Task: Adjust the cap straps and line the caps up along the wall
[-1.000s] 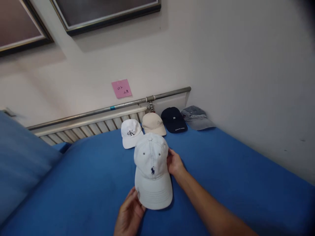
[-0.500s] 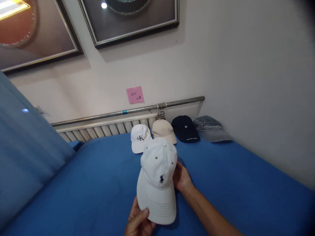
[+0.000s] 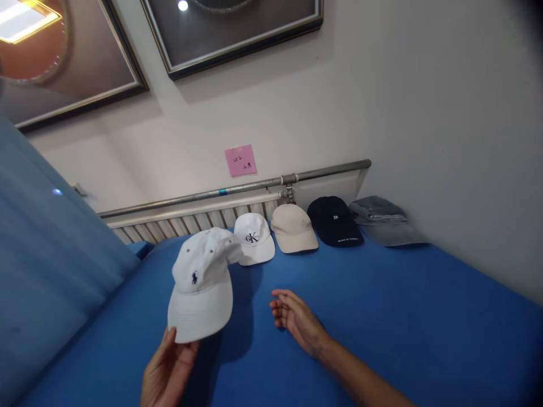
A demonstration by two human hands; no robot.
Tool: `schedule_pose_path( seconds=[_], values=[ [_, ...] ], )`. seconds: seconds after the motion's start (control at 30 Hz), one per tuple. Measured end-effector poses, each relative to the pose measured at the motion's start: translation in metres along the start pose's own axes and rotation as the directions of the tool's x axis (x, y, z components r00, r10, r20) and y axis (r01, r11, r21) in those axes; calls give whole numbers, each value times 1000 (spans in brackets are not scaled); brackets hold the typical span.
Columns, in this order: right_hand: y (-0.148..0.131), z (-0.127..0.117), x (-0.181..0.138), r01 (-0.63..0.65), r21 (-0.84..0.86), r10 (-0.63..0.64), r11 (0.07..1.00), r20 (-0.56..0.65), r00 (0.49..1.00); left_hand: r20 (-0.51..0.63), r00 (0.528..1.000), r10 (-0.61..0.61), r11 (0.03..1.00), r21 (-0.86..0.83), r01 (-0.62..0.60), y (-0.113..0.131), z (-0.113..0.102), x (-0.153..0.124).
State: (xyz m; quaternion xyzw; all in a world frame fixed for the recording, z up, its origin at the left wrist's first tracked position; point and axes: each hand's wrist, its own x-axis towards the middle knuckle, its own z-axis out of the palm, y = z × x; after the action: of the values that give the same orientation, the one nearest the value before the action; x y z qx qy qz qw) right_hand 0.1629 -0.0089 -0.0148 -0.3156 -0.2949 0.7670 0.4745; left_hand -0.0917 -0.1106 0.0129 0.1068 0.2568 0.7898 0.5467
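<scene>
My left hand (image 3: 167, 364) grips the brim of a white baseball cap (image 3: 203, 282) with a small dark emblem, thumb on top and fingers beneath. The cap is held above the blue sheet, its crown up and its brim toward me. Off to the right, my right hand (image 3: 299, 319) is empty, fingers loosely curled and apart from the cap. Behind them stands a row of caps: a white one with "CK" lettering (image 3: 253, 238), a beige one (image 3: 294, 228), a navy one (image 3: 335, 221) and a faded grey one (image 3: 386, 221). The held cap's rear overlaps the CK cap in view.
A blue sheet (image 3: 382, 328) covers the surface. Along the back run a metal pipe (image 3: 250, 185) and a white radiator (image 3: 178, 225). A blue curtain (image 3: 46, 271) hangs at left. A pink note (image 3: 240, 160) and framed pictures (image 3: 241, 34) are on the wall.
The white cap has moved left with my left hand, away from the row's middle. My right hand has let go of it, and the beige cap now shows fully.
</scene>
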Motion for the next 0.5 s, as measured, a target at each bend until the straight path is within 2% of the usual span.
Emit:
schedule_pose_path(
  seconds=[0.17, 0.23, 0.33, 0.4, 0.5],
  values=[
    [17, 23, 10, 28, -289, 0, 957, 96, 995, -59, 993, 102, 994, -40, -105, 20, 11, 38],
    [22, 31, 10, 53, -438, 7, 898, 134, 991, -90, 989, 116, 993, -25, -119, 22, 15, 57],
    [27, 36, 6, 155, -633, -7, 758, 231, 973, -146, 984, 104, 994, -1, -106, 22, 20, 90],
    [28, 35, 4, 231, -704, -29, 672, 286, 958, -159, 982, 102, 994, -13, -105, 20, 23, 115],
    [30, 30, 6, 293, -730, -54, 617, 332, 942, -151, 983, 104, 992, -56, -114, 12, 32, 158]
  ],
)
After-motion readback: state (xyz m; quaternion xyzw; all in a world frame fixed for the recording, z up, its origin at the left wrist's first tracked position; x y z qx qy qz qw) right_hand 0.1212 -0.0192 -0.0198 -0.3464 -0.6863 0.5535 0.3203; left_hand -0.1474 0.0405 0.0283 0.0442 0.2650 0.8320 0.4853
